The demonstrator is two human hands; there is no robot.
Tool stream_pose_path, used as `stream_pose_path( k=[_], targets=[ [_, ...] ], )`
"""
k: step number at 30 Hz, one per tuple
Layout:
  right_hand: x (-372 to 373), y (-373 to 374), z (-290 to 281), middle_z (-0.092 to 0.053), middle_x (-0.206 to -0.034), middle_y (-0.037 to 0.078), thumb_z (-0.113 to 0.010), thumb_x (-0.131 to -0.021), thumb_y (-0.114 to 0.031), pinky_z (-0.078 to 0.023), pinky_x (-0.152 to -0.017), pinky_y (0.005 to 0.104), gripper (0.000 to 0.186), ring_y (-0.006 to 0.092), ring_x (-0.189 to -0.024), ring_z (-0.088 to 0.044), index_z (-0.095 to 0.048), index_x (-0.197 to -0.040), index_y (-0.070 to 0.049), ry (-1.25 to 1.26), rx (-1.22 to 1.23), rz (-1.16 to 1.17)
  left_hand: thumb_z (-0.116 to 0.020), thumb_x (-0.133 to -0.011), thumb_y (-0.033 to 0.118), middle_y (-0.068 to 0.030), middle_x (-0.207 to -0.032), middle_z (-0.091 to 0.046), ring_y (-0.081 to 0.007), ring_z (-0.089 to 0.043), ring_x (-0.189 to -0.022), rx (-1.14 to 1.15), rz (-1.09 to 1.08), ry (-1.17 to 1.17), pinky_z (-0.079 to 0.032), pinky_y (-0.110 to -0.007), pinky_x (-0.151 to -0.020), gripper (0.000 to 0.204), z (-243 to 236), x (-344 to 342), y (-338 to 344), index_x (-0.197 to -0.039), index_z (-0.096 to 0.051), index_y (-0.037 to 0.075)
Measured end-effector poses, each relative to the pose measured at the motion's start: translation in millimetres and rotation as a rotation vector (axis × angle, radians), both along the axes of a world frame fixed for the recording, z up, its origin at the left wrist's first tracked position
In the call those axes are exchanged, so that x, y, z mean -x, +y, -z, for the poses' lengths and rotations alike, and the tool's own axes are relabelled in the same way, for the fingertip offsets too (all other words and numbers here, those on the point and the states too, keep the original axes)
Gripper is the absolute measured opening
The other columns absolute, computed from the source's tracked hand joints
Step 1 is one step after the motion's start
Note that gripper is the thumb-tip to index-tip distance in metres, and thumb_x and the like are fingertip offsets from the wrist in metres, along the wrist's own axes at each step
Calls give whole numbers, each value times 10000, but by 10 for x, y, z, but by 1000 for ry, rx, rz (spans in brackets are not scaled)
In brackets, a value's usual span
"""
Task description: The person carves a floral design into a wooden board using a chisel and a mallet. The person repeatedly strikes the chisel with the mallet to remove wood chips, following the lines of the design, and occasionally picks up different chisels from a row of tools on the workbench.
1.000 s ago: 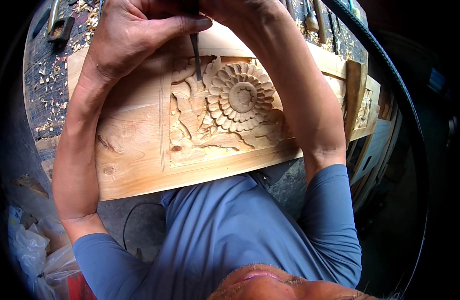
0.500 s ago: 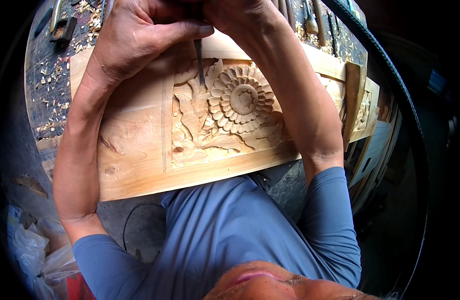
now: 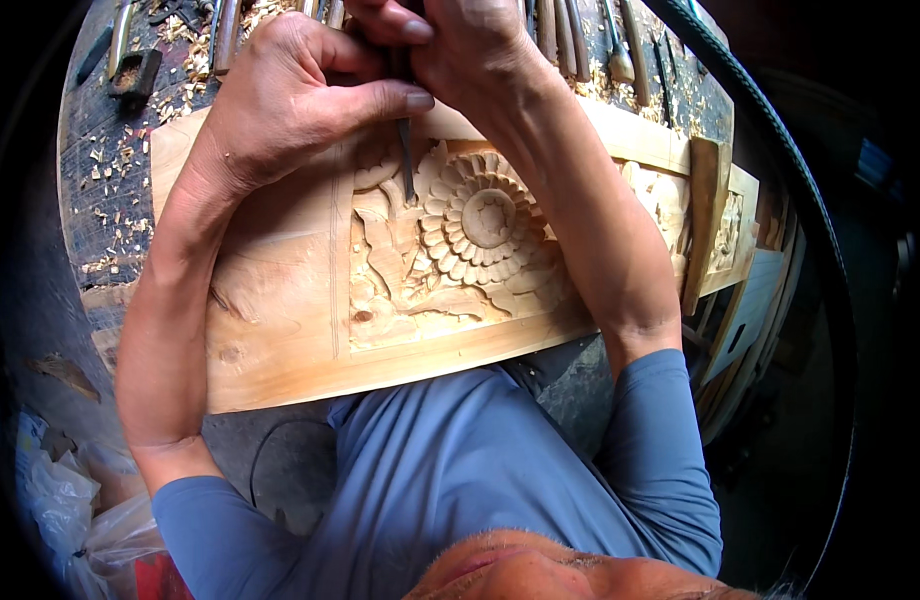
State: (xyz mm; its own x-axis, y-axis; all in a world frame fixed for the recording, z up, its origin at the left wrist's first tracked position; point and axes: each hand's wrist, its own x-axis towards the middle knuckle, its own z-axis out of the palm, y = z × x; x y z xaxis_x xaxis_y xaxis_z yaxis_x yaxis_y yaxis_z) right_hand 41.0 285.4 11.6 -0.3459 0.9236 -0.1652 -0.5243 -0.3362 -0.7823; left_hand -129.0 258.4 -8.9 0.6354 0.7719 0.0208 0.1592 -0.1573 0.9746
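A wood carving chisel stands nearly upright, its narrow dark blade pointing down at a carved wooden panel. My left hand is closed around the tool, thumb stretched along it. My right hand also grips it, just above and to the right, with its fingers curled; between them the hands hide most of the upper part. The blade's tip meets the leaf relief just left of a round, many-petalled flower. Part of the carving's right side is covered by my right forearm.
A wooden bar lies across the panel's right part. Several tool handles line the bench's far side, among wood chips. A small dark block sits far left. A dark cable arcs down the right; plastic bags lie lower left.
The whole view has shifted, so the panel and bench sit slightly lower in it. Both hands and the chisel have come a little nearer along the carving; the grip stays closed.
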Motion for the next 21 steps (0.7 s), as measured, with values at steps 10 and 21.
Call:
stream_pose_path(
  k=[10, 21],
  targets=[
    [-296, 120, -89, -586, -666, 29, -575, -1080, -477, -336, -406, 243, 392, 92, -457, -456, -600, -954, -106, -18, -39, 40, -758, -994, 372, -21, -807, -746, -52, -640, -735, 43, -317, -195, -506, -231, -694, 364, -117, -173, -60, -978, -809, 12],
    [-127, 155, 9, -565, -644, 24, -562, -1084, -506, -313, -379, 240, 419, 89, -426, -426, -583, -940, -114, 15, -8, 17, -784, -872, -131, -80, -1106, -711, -168, -722, -1045, 200, -217, -401, -649, -323, -904, 462, -164, -231, -26, -1219, -531, 41]
  ],
)
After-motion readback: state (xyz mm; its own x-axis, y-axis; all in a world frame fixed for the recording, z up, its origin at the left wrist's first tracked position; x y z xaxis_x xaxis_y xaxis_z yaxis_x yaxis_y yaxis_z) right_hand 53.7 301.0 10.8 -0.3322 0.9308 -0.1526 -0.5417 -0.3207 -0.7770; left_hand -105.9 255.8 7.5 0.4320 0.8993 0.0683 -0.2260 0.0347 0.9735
